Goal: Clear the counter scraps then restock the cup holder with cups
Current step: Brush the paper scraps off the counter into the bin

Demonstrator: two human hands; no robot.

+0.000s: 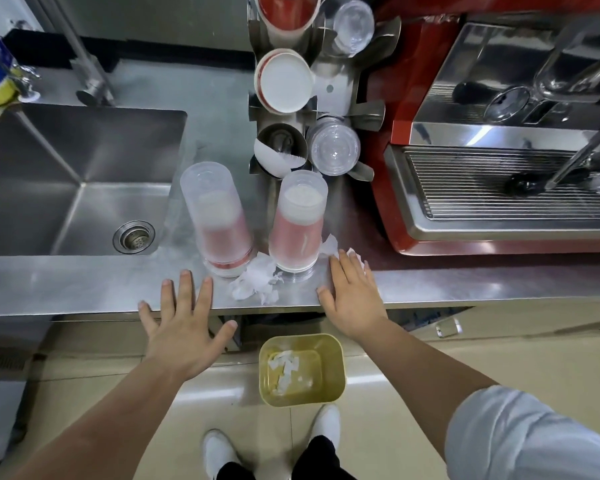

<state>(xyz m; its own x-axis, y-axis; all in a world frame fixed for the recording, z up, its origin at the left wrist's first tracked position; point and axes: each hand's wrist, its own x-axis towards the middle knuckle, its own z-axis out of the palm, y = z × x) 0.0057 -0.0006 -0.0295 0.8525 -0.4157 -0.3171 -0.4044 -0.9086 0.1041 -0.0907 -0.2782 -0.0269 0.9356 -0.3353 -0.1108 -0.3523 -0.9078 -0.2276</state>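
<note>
I have both hands flat over the front edge of the table (84,289), fingers straight and spread wide, holding nothing. The thing I want first is the crumpled white scrap pile (255,282), which sits near the front edge, between my two hands and right against the bases of the two wrapped cup stacks. My left hand (184,327) has its fingertips a little to the left of the pile, so the scraps lie to the right and slightly ahead of those fingers, apart from them. My right hand (354,299) lies on the other side; its fingertips reach over a second bit of white paper (329,245) tucked beside the right cup stack (297,223), and I judge they touch it or nearly so.

The pile has no real long axis; it sprawls roughly along the table edge. I judge the left hand slightly nearer the main pile, the right nearer the smaller piece.

The yellow bin (336,372) stands on the floor below the edge, almost straight under the pile, with white scraps already in it. So the move I expect is a sweep inward and toward me, off the edge. The left cup stack (219,216) and its partner wait for the cup holder (329,95) toward the back edge.
</note>
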